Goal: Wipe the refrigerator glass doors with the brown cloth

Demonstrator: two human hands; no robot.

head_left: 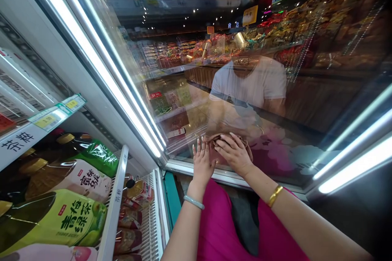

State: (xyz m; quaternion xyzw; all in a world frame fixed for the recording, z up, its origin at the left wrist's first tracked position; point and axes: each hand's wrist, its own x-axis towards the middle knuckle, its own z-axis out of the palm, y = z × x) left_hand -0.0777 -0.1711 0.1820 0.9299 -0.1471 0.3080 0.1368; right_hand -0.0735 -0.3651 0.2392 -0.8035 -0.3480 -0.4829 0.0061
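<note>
Both my hands reach forward to a glass panel (190, 110) of a lit display fridge. My left hand (202, 159), with a pale bangle at the wrist, lies with its fingers stretched out against the glass. Under the bent fingers of my right hand (234, 153), which wears a gold bracelet, is a bunched brown cloth (249, 153) pressed on the glass. Part of the cloth is hidden by that hand. Reflections in the glass blur the cloth's outline.
On the left, a fridge shelf (118, 195) holds large drink bottles (76, 220), with smaller packs (130, 238) below. A price strip (50, 118) juts out above them. Bright light tubes (101, 61) run along the frame. Through the glass, shop displays (263, 36) mix with reflections.
</note>
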